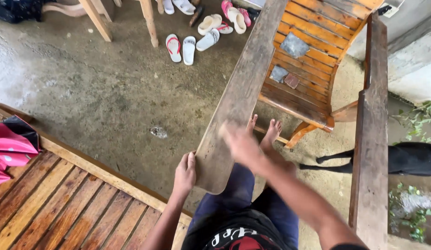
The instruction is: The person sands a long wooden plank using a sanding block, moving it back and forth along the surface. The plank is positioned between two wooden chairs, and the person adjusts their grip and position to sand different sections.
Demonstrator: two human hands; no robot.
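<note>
Plank, long, grey and weathered, runs with its long axis slanting from the person's lap up and away to the right, its rounded near end low beside the knees and its far end pointing past the top edge of the view. Left of the plank lies a pink bag on a slatted wooden deck, and beyond that a bare concrete floor. Farther up, left of the plank's far end, several sandals in white and pink sit scattered near wooden table legs. The left hand grips the plank's near left edge, fingers curled around it and thumb on the face. The right hand rests flat over the plank's face just above the near end; it is blurred, fingers seem spread and open, not closed on anything I can make out. Just beyond the plank's right edge the person's bare feet stick out over the floor, dark trousers below. Right of the plank stands an orange slatted wooden chair with flat stones on its seat. Farther right again a second dark upright board stands nearly vertical, and past it a black animal near green plants
</note>
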